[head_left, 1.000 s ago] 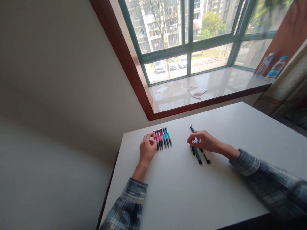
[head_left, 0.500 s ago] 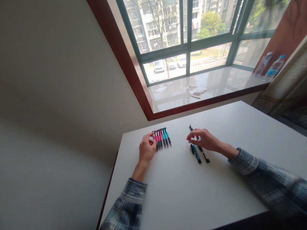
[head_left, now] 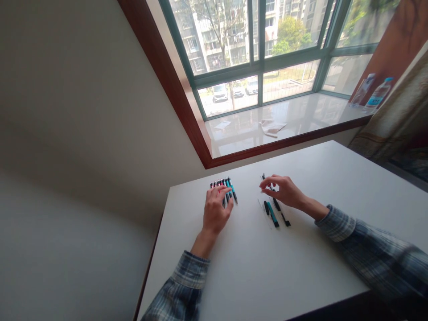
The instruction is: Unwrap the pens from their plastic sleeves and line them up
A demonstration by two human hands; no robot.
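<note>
My left hand [head_left: 216, 209] reaches over a row of pens with pink and teal barrels and black grips. Its fingers and thumb are apart, and it covers part of the row. A teal pen [head_left: 233, 191] shows at the row's right end. My right hand [head_left: 284, 191] is curled above a second group, thumb and index finger close together in a pinch. What sits at the fingertips is too small to name. Below that hand lie a teal barrel piece [head_left: 273, 215], a black grip piece [head_left: 266, 207], a thin clear tube [head_left: 261, 205] and a slim black part [head_left: 286, 220].
The white table [head_left: 254, 267] stands against the wall under a window with a reddish-brown frame [head_left: 254, 150]. A crumpled cloth [head_left: 272, 127] and a sheet of paper [head_left: 222, 125] lie on the sill. Plastic bottles [head_left: 378, 94] stand at its right end by a curtain [head_left: 384, 120].
My left hand has shifted right, from the row's left end to over its middle, and its fingers have spread. My right hand has stayed nearly in place. The view has shifted slightly.
</note>
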